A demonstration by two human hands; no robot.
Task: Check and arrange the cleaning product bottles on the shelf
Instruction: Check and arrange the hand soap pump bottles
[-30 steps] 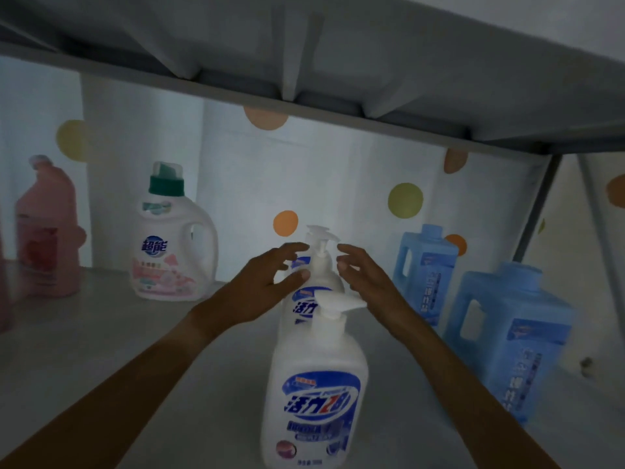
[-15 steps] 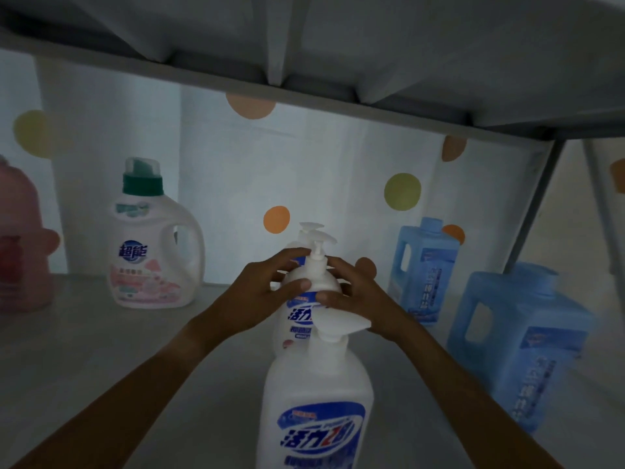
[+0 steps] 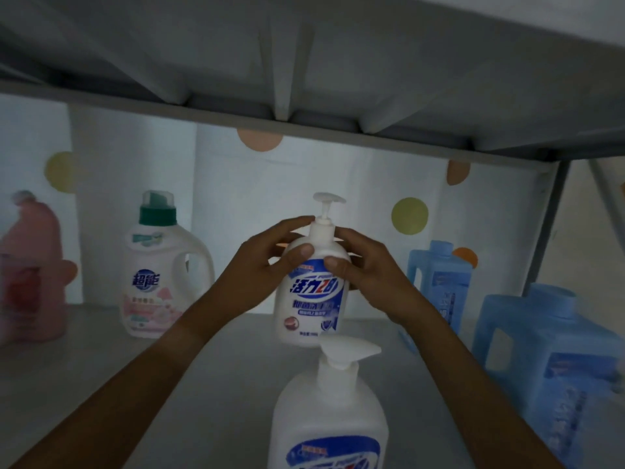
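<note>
The rear pump bottle [image 3: 311, 292] is standing upright, long axis vertical, on the shelf [image 3: 101, 384] directly behind the near pump bottle [image 3: 329, 418]. Both hands are flanking its shoulder at equal reach: the left hand [image 3: 267, 265] is wrapping it from the left, the right hand [image 3: 365, 269] from the right, thumbs pressing on the front (each grip is clasping the bottle). Its base is possibly lifting slightly; the dim view makes this uncertain.
</note>
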